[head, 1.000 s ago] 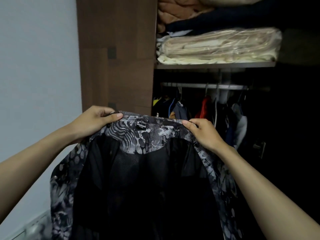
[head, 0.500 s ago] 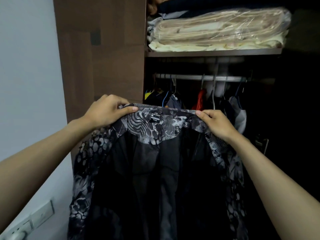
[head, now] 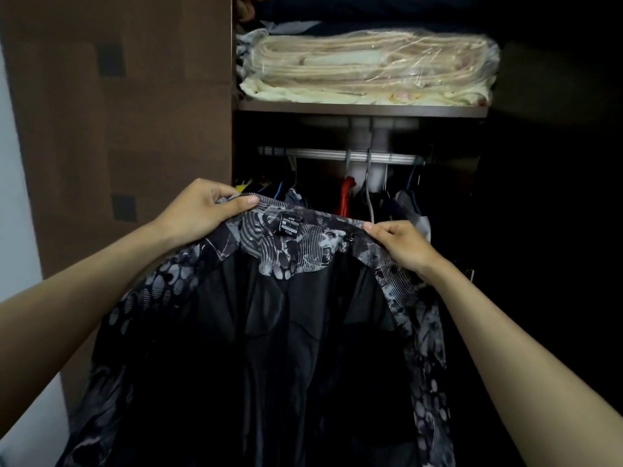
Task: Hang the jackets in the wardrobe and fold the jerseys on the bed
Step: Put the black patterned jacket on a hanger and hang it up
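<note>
Grey and black printed fabric with a black mesh lining makes up the jacket point(head: 286, 332), which hangs open in the near middle of the view, in front of the open wardrobe point(head: 135, 129); its collar is spread wide and its inner side faces the person. The left hand point(head: 199, 214) pinches the left end of the collar between thumb and curled fingers; the right hand point(head: 401, 246) pinches the right end in the same way; so both hands are closed on the jacket and hold it up below the rail point(head: 337, 155).

The step in hand seems to be the hanging of this jacket; no hanger is inside it as far as I can see. The next move probably calls for one free hand to take an empty hanger; a pale one point(head: 369, 197) hangs from the rail just behind the collar, but I cannot tell if it is empty.

A small black label point(head: 290, 225) is sewn inside the collar; at its top I read "701", and the smaller lines below are too fine to read.

Farther in, dark clothes and one red garment point(head: 346, 197) hang on the rail; above it a shelf point(head: 364, 109) carries cream bedding in clear plastic point(head: 371, 62).
</note>
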{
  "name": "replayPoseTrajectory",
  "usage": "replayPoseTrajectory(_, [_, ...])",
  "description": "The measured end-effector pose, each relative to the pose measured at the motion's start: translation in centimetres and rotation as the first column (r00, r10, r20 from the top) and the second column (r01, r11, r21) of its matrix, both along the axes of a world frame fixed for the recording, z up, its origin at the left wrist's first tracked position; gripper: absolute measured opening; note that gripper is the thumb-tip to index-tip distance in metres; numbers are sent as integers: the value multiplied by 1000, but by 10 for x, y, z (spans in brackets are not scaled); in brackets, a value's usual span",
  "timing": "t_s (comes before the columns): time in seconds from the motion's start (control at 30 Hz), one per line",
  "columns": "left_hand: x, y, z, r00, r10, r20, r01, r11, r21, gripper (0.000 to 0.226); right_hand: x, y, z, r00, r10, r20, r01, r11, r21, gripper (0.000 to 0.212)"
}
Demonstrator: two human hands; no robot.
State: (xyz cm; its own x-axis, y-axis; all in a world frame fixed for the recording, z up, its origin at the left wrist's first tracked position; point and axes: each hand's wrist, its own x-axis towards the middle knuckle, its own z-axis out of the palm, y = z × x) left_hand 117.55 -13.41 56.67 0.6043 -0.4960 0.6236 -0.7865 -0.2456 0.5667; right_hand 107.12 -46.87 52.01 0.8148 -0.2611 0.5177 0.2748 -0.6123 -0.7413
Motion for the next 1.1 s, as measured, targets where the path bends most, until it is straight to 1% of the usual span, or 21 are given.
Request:
replayPoseTrajectory(0.1, [5,-17,5,999,-33,-28,32,999,-33,30,10,-8,-4,996,-2,-86,3,1000,15,47])
replayPoseTrajectory(0.2, [9,-31,13,998,-44,-46,42,998,-55,32,24,-16,-4,969,-30,-246,0,992,-123,43])
replayPoseTrajectory(0.23, [10,-34,16,998,-41,-47,38,998,-55,35,29,-17,-1,963,-26,-267,-10,991,-134,38])
replayPoseTrajectory(0.27, [11,-37,20,998,-39,-47,37,998,-49,38,36,-17,2,968,-28,-248,0,994,-110,32])
replayPoseTrajectory(0.3, [12,-40,23,998,-42,-48,40,999,-37,40,43,-15,7,982,-34,-184,26,999,-44,26])
replayPoseTrajectory(0.37, [10,-47,29,997,-50,-51,51,999,1,42,55,-16,19,994,-103,25,99,987,124,21])
replayPoseTrajectory(0.4, [9,-50,31,997,-55,-58,57,998,25,42,61,-17,25,979,-169,114,150,976,158,28])
replayPoseTrajectory(0.43, [8,-51,33,996,-60,-70,64,997,49,42,65,-18,31,956,-246,160,227,966,126,38])
replayPoseTrajectory(0.5, [7,-53,37,994,-68,-82,75,993,92,40,78,-25,39,906,-393,155,402,915,-33,55])
replayPoseTrajectory(0.57, [8,-49,42,997,-62,-53,68,989,130,40,93,-34,46,880,-467,80,474,870,-136,71])
replayPoseTrajectory(0.63, [12,-44,43,999,-47,-28,51,988,147,43,113,-41,51,875,-479,-64,469,874,-130,85])
replayPoseTrajectory(0.67, [13,-42,43,999,-33,-26,37,988,151,44,122,-43,53,883,-441,-160,434,898,-79,87])
replayPoseTrajectory(0.7, [15,-41,43,1000,-19,-24,22,987,160,44,131,-45,54,907,-352,-233,367,930,25,79])
replayPoseTrajectory(0.73, [17,-40,43,1000,-7,-21,11,985,173,43,137,-45,55,934,-213,-288,274,943,190,59])
replayPoseTrajectory(0.77, [19,-39,42,1000,5,-22,-1,983,184,43,145,-47,55,946,-66,-317,187,911,367,34])
replayPoseTrajectory(0.8, [21,-38,42,1000,11,-21,-7,981,191,45,152,-48,55,949,59,-310,116,848,518,16])
replayPoseTrajectory(0.83, [24,-36,41,1000,15,-21,-11,981,195,47,161,-50,55,955,139,-261,61,772,632,20])
replayPoseTrajectory(0.87, [27,-34,40,1000,18,-21,-14,981,194,50,169,-52,55,966,170,-195,17,710,704,27])
replayPoseTrajectory(0.93, [31,-30,37,999,28,-24,-23,981,195,55,181,-46,55,991,126,-55,-40,645,763,30])
replayPoseTrajectory(1.0, [34,-26,35,998,38,-42,-29,980,196,51,185,-35,47,998,61,16,-51,641,766,29])
replayPoseTrajectory(1.1, [38,-22,33,997,39,-70,-25,983,182,42,173,-15,23,996,52,72,-88,658,748,29])
